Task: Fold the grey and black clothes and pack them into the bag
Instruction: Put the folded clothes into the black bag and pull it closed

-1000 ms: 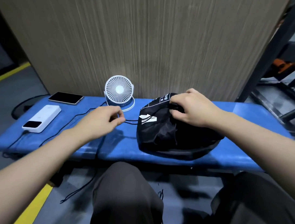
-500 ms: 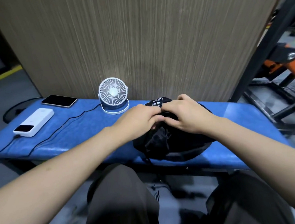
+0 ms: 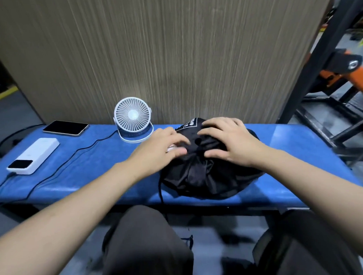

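Head view. Behind the work surface a tall panel of ribbed, wood-grain board (image 3: 172, 54) is seen; a dark metal frame with an orange part (image 3: 357, 77) is noted at the right. A long blue padded bench (image 3: 94, 162) serves as the surface.

Item: black drawstring fabric bag with a white printed label (image 3: 209, 177), lying bulged on the bench at centre right, its gathered mouth turned up toward the hands. No grey or black clothes are seen outside it; they are judged to be packed already, though the contents are hidden. A thin black cord (image 3: 161, 192) hangs from the bag over the near bench edge.

Item: left hand (image 3: 162, 146), laid on the bag's left shoulder, fingers fairly straight and spread a little, nothing clearly pinched; slight blur is noted.

Item: right hand (image 3: 228, 139), spread wide and flat on the bag's top, pressing it, nothing grasped.

Step in hand, as judged: closing and flattening the packed bag. It is best done by keeping one palm on the bulge while the cord is drawn evenly, so the mouth gathers without contents being pushed out.

Other items: small white round desk fan (image 3: 133, 120) just beside the bag; white rectangular power bank (image 3: 33, 156); dark flat phone (image 3: 65, 127); black cable (image 3: 73, 154).
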`<action>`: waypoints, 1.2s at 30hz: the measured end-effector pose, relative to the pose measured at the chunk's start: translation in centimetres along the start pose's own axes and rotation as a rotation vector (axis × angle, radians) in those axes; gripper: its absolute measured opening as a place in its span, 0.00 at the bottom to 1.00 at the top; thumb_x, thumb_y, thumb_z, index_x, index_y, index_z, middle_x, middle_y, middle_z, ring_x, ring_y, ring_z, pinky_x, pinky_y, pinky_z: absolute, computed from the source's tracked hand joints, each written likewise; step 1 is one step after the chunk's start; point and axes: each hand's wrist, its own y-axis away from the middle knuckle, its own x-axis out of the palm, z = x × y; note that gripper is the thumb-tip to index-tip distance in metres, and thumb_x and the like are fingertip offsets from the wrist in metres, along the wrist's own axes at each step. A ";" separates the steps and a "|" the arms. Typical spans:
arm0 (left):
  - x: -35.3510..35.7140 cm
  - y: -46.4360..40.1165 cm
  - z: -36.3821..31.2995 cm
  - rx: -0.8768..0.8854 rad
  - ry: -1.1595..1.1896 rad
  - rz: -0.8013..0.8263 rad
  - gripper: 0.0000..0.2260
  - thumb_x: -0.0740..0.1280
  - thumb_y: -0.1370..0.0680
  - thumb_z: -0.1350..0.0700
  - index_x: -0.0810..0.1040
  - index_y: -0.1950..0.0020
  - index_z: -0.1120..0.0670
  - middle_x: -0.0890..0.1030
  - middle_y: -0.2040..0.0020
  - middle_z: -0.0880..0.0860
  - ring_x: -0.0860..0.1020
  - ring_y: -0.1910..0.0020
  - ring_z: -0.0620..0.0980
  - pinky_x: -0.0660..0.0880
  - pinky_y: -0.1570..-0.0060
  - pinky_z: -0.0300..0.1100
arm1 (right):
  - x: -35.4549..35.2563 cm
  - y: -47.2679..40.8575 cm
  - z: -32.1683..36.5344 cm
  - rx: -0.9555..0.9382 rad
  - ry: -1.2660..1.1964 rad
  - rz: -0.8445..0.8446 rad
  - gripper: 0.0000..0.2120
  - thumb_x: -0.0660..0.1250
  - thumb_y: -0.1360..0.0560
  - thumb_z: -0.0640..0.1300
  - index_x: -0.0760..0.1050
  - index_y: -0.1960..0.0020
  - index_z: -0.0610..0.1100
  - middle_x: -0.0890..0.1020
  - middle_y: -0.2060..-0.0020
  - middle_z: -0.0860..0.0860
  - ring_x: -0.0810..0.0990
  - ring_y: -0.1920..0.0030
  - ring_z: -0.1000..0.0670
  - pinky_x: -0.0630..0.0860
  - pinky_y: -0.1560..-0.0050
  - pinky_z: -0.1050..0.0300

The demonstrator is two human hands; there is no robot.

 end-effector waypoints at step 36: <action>11.7 -15.8 -14.8 0.060 0.450 -0.044 0.31 0.79 0.35 0.55 0.75 0.32 0.48 0.66 0.39 0.47 0.71 0.38 0.45 0.64 0.37 0.33 | -5.7 15.7 -15.2 0.755 -0.512 -0.242 0.48 0.84 0.48 0.60 0.68 0.31 0.57 0.75 0.36 0.49 0.74 0.34 0.50 0.73 0.34 0.48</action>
